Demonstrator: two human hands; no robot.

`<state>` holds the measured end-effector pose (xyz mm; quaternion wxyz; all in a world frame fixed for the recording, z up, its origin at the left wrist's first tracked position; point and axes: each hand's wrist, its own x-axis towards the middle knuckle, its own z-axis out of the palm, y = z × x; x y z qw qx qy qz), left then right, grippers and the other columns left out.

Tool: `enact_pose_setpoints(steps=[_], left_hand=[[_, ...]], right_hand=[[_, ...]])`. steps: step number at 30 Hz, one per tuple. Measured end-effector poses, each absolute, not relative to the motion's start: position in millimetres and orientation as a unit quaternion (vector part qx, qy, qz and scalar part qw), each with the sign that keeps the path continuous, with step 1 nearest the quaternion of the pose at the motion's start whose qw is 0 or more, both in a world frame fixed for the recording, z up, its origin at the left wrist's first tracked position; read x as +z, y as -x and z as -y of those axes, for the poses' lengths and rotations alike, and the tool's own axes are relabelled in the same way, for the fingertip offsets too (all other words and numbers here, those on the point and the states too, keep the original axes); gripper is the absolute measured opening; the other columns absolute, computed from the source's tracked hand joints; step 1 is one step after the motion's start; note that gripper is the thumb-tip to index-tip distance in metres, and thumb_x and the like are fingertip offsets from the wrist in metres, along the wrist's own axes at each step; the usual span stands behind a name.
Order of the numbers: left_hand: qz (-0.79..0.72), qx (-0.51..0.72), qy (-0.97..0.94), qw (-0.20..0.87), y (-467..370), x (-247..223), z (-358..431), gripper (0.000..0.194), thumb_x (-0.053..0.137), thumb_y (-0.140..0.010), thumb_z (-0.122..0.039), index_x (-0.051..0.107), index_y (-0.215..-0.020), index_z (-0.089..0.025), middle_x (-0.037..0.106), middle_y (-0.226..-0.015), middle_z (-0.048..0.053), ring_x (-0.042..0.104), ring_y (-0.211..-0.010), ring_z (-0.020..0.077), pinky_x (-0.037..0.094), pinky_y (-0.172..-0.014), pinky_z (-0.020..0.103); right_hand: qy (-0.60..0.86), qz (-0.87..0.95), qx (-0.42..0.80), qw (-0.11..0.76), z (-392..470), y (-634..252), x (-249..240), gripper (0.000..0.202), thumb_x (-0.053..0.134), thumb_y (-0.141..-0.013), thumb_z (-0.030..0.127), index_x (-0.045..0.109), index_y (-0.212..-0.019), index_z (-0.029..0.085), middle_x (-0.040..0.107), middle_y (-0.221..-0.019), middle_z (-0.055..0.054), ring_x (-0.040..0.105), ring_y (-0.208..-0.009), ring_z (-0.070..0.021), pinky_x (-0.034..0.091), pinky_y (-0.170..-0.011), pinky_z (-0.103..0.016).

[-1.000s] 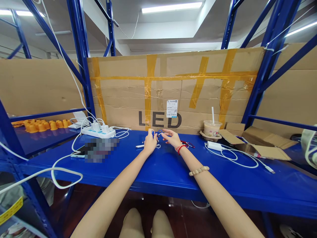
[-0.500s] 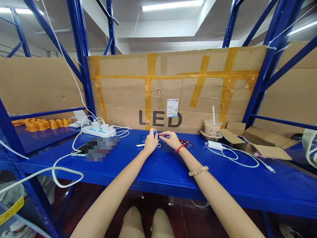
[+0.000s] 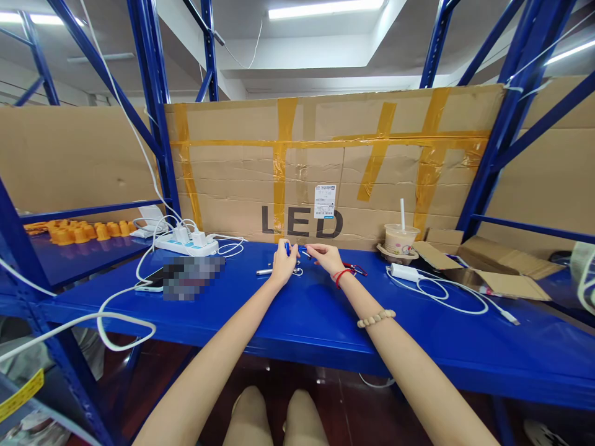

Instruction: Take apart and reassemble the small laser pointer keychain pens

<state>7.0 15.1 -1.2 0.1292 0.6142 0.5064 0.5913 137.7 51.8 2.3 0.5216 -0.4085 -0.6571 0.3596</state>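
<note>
Two bare hands work close together above one blue metal counter. The left hand grips one small, glossy, bright-blue object, smooth where it shows past the fingers; its full shape is hidden. The right hand has its thumb and fingertips pinched on one thin, dark-blue piece, held just beside the first; whether the two join cannot be told. Both are at the middle of the counter, before one brown cardboard sheet lettered "LED".

One slim, silver metal cylinder lies left of the left hand, and one shiny metal ring just right of it. One red-handled tool lies behind the right wrist, which wears one red cord bracelet; one pale beaded bracelet circles that forearm.

Farther right stands one clear plastic drink cup with one white straw.
</note>
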Motion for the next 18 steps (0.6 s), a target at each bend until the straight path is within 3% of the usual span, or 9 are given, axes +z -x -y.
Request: enact_pose_setpoints(steps=[4,7,13,18], left_hand=[[-0.496,0.605,-0.596,0.181,-9.3,-0.7,-14.6,0.033,0.060,-0.069,-0.040,0.033,-0.074,-0.022,0.065,-0.073,0.000,0.058,-0.068,0.0148,0.038,-0.066,0.026],[-0.476,0.590,-0.611,0.228,-11.0,-5.3,-19.9,0.044,0.070,-0.057,-0.035,0.032,-0.072,-0.021,0.066,-0.075,0.001,0.056,-0.060,0.0128,0.038,-0.060,0.025],[-0.423,0.602,-0.612,0.289,-9.5,-12.2,-29.7,0.043,0.071,-0.055,-0.025,0.031,-0.072,-0.020,0.064,-0.069,-0.001,0.054,-0.058,0.0101,0.037,-0.058,0.022],[-0.445,0.608,-0.599,0.271,-9.7,-10.2,-26.5,0.044,0.072,-0.051,-0.023,0.033,-0.071,-0.020,0.054,-0.060,-0.007,0.041,-0.047,0.0050,0.032,-0.049,0.019]], right_hand=[[0.410,0.627,0.381,0.542,-50.0,-139.2,4.7,0.037,0.063,-0.066,0.037,0.068,-0.094,0.014,0.069,-0.088,-0.009,0.060,-0.068,-0.0131,0.045,-0.045,-0.017],[0.404,0.618,0.396,0.546,-47.6,-138.8,6.2,0.041,0.065,-0.063,0.039,0.068,-0.096,0.014,0.069,-0.089,-0.008,0.059,-0.064,-0.0119,0.042,-0.044,-0.017],[0.391,0.616,0.416,0.543,-44.1,-138.5,7.8,0.043,0.067,-0.060,0.039,0.068,-0.095,0.014,0.069,-0.089,-0.009,0.057,-0.061,-0.0107,0.035,-0.040,-0.017],[0.382,0.627,0.430,0.525,-42.7,-137.5,7.3,0.038,0.068,-0.061,0.034,0.068,-0.093,0.014,0.069,-0.084,-0.008,0.057,-0.062,-0.0103,0.034,-0.039,-0.015]])
